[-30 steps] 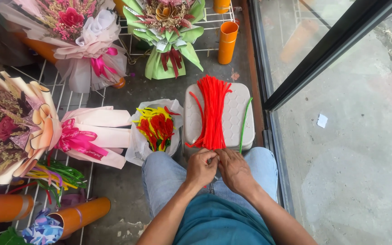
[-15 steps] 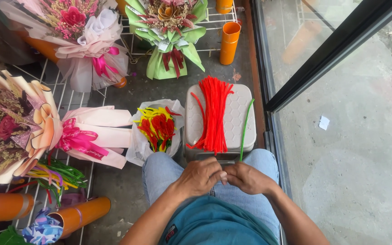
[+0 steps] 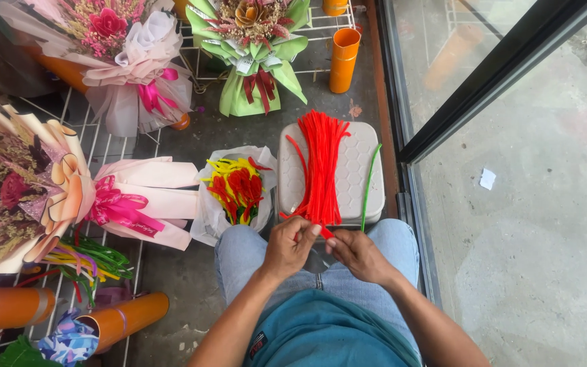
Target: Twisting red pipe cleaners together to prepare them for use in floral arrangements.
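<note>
Both our hands meet over our knees: the left hand [image 3: 288,246] and right hand [image 3: 356,253] pinch one red fuzzy stem [image 3: 323,231] beside the red bundle [image 3: 322,166] on the grey stool [image 3: 358,178]. We judge it light, bendable, best held near its end.

Both hands [image 3: 327,246] on red pipe cleaners [image 3: 321,166]
</note>
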